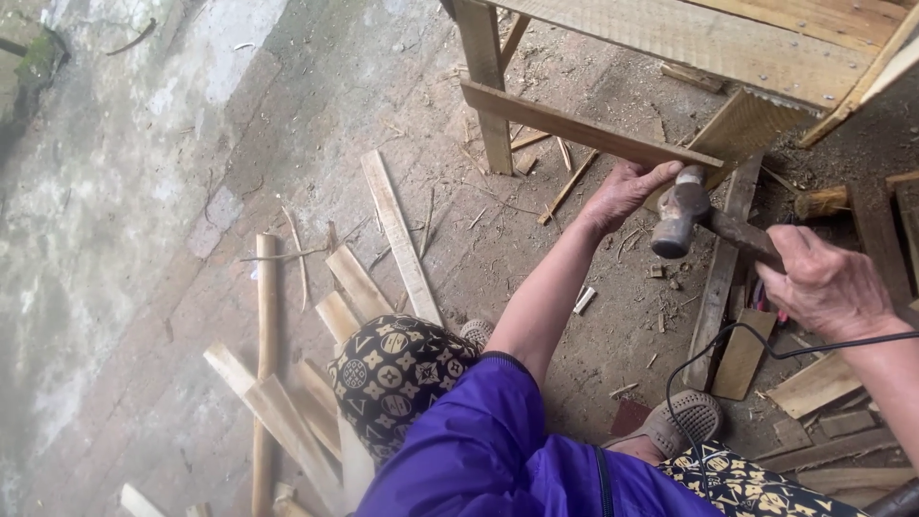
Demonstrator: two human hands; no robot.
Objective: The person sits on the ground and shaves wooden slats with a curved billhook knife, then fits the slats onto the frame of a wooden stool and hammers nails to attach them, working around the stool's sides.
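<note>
Hammering at a wooden frame (689, 38) over a dirt floor littered with offcuts.

Slanted crosspiece slat (584, 127) nailed low across the frame's leg, its free end pinched in the left hand (624, 194), fingers curled over the top edge. Hammer (682, 215) just beside that end, head up near the left fingertips, handle clenched tight in the right hand (828, 285). Black cable (728, 349) looping below the right wrist.

Dusty ground (287, 115) strewn with wood offcuts (356, 282), perhaps bamboo pole (265, 316).
</note>
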